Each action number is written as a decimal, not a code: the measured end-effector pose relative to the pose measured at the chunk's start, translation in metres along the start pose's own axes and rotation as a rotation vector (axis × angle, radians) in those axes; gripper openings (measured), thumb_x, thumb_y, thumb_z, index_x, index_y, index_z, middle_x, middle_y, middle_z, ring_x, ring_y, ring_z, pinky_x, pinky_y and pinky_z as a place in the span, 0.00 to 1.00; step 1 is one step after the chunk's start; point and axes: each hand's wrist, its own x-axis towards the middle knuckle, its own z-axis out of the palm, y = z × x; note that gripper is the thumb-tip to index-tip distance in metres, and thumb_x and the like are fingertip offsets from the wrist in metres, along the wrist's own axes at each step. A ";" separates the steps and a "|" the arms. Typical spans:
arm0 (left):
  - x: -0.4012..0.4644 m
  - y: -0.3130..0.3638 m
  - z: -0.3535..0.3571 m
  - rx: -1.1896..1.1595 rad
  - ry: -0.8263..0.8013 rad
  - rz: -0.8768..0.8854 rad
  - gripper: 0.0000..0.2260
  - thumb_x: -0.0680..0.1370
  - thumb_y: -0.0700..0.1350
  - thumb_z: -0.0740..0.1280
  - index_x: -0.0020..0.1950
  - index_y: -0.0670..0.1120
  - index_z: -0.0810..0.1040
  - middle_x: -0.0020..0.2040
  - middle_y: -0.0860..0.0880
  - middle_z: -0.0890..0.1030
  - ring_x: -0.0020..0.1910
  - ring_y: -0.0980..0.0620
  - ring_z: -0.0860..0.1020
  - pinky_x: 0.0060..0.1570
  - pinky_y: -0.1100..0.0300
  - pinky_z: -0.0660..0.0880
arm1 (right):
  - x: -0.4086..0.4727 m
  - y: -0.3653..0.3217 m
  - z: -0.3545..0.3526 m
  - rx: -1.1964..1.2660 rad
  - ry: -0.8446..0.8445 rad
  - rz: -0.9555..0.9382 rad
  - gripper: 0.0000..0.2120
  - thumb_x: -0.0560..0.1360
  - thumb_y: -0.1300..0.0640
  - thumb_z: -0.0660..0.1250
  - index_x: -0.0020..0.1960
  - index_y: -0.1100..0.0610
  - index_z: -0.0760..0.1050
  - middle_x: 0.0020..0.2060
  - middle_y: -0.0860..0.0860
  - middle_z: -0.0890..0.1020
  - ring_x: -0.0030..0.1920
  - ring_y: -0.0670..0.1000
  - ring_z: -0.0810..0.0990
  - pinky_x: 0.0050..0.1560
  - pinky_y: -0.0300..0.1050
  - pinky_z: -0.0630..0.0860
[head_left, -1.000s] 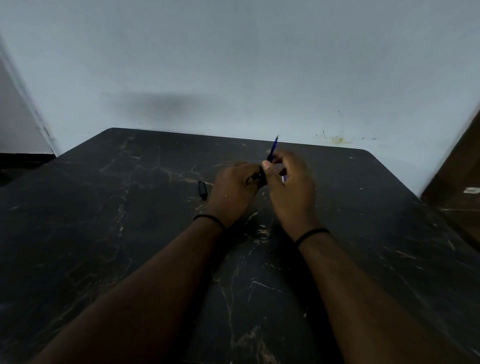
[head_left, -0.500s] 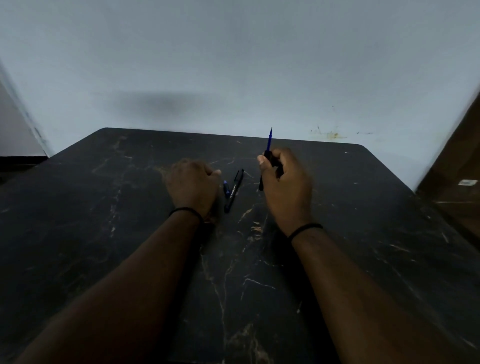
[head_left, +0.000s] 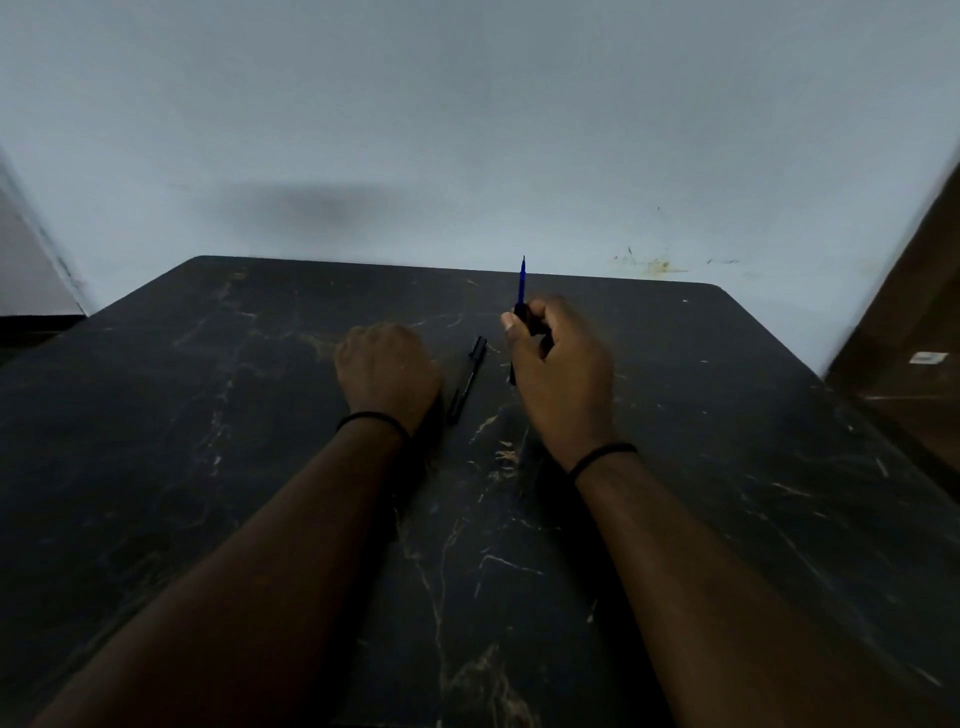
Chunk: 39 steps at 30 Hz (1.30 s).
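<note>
My right hand (head_left: 563, 374) grips a pen part (head_left: 522, 285) with a thin blue tip that points up and away from me; its black lower section sits between my thumb and fingers. A black pen barrel (head_left: 469, 380) lies on the dark marble table (head_left: 208, 426), between my two hands and touching neither. My left hand (head_left: 387, 369) rests on the table to the left of the barrel, knuckles up and fingers curled under. Whether it holds anything is hidden.
A pale wall (head_left: 467, 130) rises right behind the table's far edge. A brown wooden surface (head_left: 914, 374) stands beyond the table's right edge. Both forearms lie over the near half of the table.
One second ago both hands met at the pen. My left hand has since moved left and down onto the table, the black barrel now lies between the hands, and my right hand keeps the blue-tipped part upright.
</note>
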 end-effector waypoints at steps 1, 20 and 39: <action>0.000 0.000 -0.001 0.025 -0.003 0.007 0.11 0.73 0.48 0.67 0.46 0.43 0.84 0.48 0.41 0.84 0.52 0.39 0.79 0.50 0.52 0.73 | 0.000 0.001 0.000 -0.005 -0.003 -0.003 0.10 0.79 0.46 0.66 0.51 0.52 0.77 0.39 0.47 0.80 0.38 0.48 0.79 0.38 0.53 0.81; -0.005 0.020 -0.005 -1.188 0.108 -0.120 0.08 0.82 0.38 0.63 0.59 0.38 0.77 0.50 0.43 0.85 0.39 0.62 0.80 0.42 0.69 0.77 | 0.002 0.012 0.006 -0.061 -0.056 -0.009 0.17 0.75 0.35 0.56 0.49 0.45 0.76 0.37 0.42 0.79 0.37 0.41 0.78 0.36 0.40 0.76; -0.001 0.010 -0.008 -1.705 -0.040 -0.391 0.07 0.84 0.41 0.59 0.48 0.44 0.75 0.49 0.41 0.84 0.20 0.57 0.64 0.22 0.65 0.62 | -0.001 0.015 0.007 -0.014 -0.307 -0.074 0.12 0.73 0.45 0.64 0.41 0.51 0.81 0.31 0.46 0.79 0.34 0.45 0.76 0.31 0.41 0.70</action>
